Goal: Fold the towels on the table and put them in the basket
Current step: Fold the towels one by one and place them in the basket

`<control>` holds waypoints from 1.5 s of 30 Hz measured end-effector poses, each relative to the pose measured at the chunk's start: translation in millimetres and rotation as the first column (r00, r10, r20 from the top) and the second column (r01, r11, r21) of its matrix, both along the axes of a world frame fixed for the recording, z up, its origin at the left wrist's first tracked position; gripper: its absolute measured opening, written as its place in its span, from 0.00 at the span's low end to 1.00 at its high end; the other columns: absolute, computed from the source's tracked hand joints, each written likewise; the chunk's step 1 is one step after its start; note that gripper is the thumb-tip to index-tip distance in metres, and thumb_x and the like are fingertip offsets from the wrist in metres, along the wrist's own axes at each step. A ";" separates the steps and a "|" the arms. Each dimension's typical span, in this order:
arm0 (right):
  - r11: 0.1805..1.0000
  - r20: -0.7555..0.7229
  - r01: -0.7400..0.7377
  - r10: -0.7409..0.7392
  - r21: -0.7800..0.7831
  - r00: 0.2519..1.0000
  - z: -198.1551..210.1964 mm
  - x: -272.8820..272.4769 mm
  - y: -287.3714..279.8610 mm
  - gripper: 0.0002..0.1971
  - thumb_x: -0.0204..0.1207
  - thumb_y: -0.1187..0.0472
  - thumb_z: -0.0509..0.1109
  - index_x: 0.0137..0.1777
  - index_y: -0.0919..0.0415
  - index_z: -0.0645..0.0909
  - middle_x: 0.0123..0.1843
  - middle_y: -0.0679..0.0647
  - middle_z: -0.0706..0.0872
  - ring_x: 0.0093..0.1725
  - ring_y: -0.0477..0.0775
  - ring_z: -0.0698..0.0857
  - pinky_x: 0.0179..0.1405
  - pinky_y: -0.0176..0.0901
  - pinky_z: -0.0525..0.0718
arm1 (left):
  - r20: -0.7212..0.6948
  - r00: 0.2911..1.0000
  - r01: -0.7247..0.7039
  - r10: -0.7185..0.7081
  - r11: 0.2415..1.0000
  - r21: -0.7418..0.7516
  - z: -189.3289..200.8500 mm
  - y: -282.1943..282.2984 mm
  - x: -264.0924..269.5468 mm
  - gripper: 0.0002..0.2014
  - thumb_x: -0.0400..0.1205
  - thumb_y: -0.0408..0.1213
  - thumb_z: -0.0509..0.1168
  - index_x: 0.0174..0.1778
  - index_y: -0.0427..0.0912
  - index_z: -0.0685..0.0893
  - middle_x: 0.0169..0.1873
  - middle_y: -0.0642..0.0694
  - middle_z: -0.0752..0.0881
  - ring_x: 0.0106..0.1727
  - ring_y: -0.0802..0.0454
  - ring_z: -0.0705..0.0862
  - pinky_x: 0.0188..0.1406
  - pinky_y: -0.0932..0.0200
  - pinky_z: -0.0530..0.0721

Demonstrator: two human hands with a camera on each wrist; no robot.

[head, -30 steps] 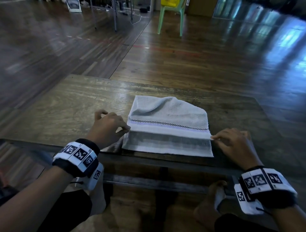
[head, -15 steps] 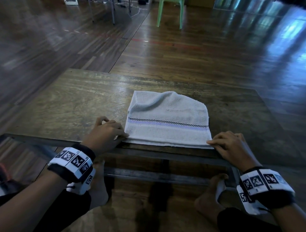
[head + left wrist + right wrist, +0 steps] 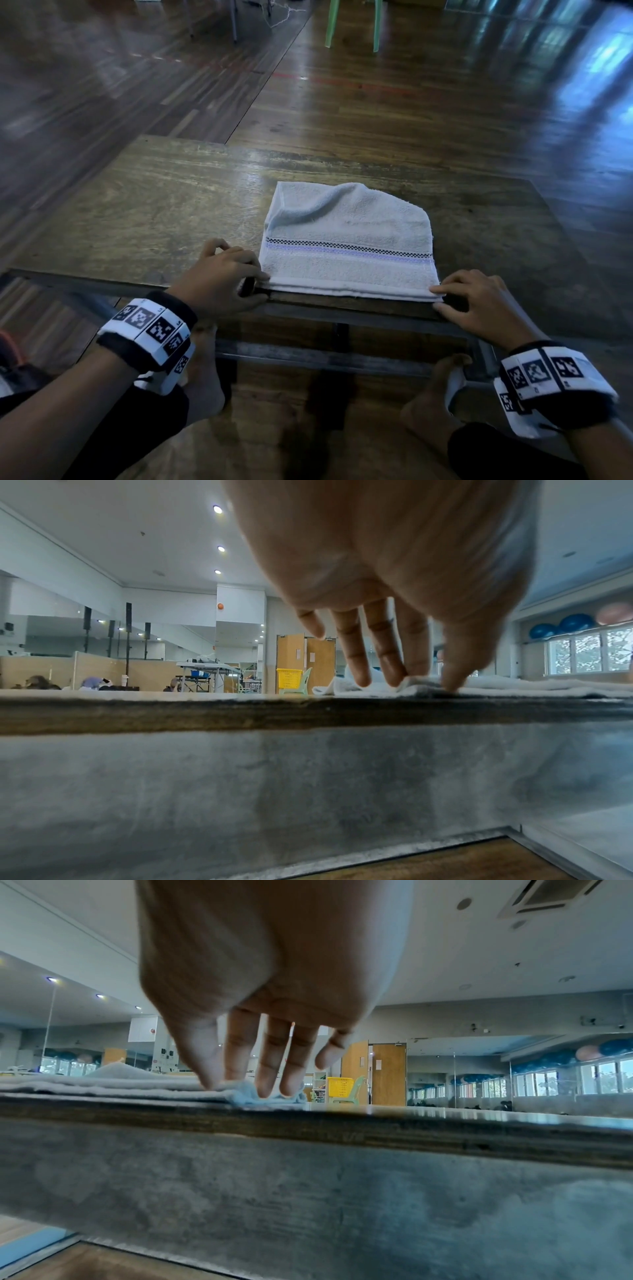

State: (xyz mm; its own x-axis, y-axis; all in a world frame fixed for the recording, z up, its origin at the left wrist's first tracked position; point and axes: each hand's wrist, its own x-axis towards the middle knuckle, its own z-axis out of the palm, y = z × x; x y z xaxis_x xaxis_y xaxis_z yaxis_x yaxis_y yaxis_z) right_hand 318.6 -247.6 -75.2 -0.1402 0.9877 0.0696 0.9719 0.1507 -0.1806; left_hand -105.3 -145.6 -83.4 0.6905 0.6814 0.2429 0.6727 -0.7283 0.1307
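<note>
Head view dim, colours muted and cool. Blue-white glare streaks across the polished floor [image 3: 582, 85] at upper right; a paler sheen on the tabletop [image 3: 178, 205] just left of the towel [image 3: 346, 240]. Deep shadow under the tabletop's near edge. Floor boards bow at the frame edges: wide-angle distortion; far corners smeared soft. Left wrist view brighter, lit by recessed ceiling lights [image 3: 217, 509] and windows [image 3: 589, 653] at right. Left hand [image 3: 394, 569] very near the lens, blurred and overexposed at the palm; fingers sharper. Right wrist view likewise: right hand [image 3: 270, 961] soft and pale, windows [image 3: 565, 1080] bright, glare strip along the tabletop edge. Lower halves of both wrist views murky, grainy.
</note>
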 end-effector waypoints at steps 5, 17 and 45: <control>0.990 0.044 -0.021 0.027 -0.140 0.999 6.7 -7.7 -4.7 0.23 0.65 0.41 0.76 0.59 0.47 0.80 0.55 0.41 0.76 0.56 0.42 0.74 0.58 0.44 0.69 | -0.061 0.998 0.038 -0.034 0.997 0.072 -4.6 -3.3 6.9 0.20 0.57 0.49 0.82 0.41 0.51 0.84 0.41 0.56 0.85 0.44 0.55 0.87 0.55 0.55 0.61; 0.992 -0.052 -0.047 0.054 0.119 0.997 9.3 -14.6 -43.6 0.12 0.65 0.65 0.79 0.47 0.54 0.84 0.46 0.47 0.85 0.46 0.41 0.77 0.45 0.39 0.68 | 0.134 0.985 -0.094 0.108 0.990 -0.102 8.7 -29.3 -1.8 0.11 0.70 0.35 0.76 0.39 0.54 0.81 0.40 0.65 0.77 0.45 0.68 0.74 0.53 0.58 0.60; 0.835 -0.417 0.117 0.143 0.537 0.898 217.8 -16.0 -118.2 0.05 0.72 0.58 0.65 0.44 0.45 0.79 0.46 0.24 0.83 0.46 0.24 0.79 0.46 0.15 0.71 | 0.512 0.859 -0.031 0.002 0.998 0.049 220.8 -91.4 2.4 0.06 0.80 0.52 0.64 0.38 0.59 0.76 0.37 0.62 0.85 0.42 0.65 0.83 0.43 0.62 0.79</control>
